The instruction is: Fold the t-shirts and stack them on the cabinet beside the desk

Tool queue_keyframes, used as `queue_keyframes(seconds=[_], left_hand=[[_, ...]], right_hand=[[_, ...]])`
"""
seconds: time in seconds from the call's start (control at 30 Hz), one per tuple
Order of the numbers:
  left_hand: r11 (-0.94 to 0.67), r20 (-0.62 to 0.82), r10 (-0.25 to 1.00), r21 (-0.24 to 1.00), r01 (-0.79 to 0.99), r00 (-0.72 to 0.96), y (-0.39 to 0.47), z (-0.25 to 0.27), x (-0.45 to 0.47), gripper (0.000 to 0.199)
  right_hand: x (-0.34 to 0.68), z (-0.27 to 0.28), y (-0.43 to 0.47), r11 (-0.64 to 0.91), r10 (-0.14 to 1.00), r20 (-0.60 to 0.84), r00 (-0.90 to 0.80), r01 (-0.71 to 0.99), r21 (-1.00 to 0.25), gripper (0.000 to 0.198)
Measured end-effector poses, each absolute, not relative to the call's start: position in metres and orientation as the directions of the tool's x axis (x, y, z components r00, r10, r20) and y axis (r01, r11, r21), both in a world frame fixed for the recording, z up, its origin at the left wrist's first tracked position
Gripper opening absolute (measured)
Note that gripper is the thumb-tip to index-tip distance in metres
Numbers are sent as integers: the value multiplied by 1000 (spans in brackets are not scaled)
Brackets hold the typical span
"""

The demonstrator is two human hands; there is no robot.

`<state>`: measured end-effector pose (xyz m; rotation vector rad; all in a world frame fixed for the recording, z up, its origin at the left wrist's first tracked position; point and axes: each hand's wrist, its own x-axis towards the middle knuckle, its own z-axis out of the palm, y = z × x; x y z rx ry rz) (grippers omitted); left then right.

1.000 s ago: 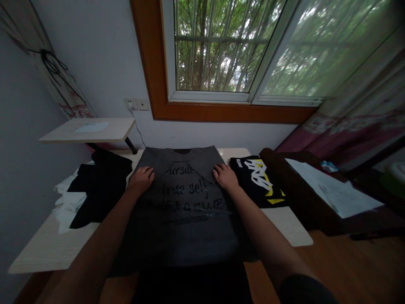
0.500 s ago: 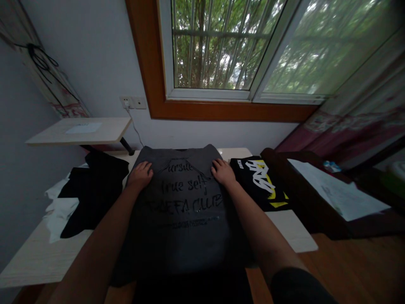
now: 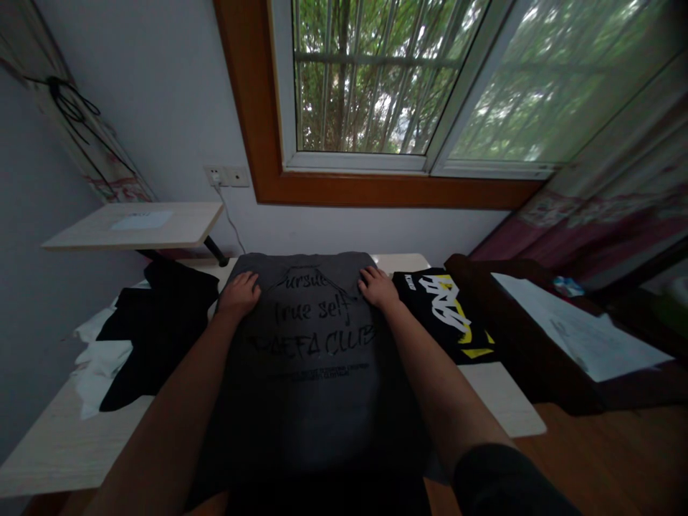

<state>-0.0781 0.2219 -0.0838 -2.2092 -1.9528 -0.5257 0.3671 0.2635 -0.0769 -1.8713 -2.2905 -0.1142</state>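
A dark grey T-shirt [image 3: 322,398] with black lettering lies spread front up across the table, its lower part reaching over the near edge toward my body. On its upper left side rests my left hand [image 3: 239,294], fingers laid over the cloth and slightly apart. My right hand [image 3: 378,287] lies the same way on the upper right side, level with the top line of lettering. Both hands look open and pressed on the fabric. Their thumbs are hard to make out.
Right of the shirt is a folded black T-shirt [image 3: 448,312] with white and yellow print. Black clothing [image 3: 161,322] and white cloth [image 3: 104,358] lie left on the table [image 3: 59,437], below a small raised shelf [image 3: 134,223]. Papers [image 3: 575,330] lie on a dark brown surface at right.
The grey shirt's top edge now looks flatter, with the collar and shoulder outline less distinct. Its lower hem has shifted nearer my body. Both hands stay in nearly the same places.
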Motion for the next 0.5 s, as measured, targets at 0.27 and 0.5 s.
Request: queue_keyframes(seconds=[0.27,0.5], left_hand=[[-133,328,940,96,987,95,191,-93,-84,52],[-140,302,947,80,987,110,142,-87,-87,51]], right_hand=[[370,-85,238,200,961,206,-183,977,-66,59],[375,-83,206,226,940,275,-201,972,-62,55]])
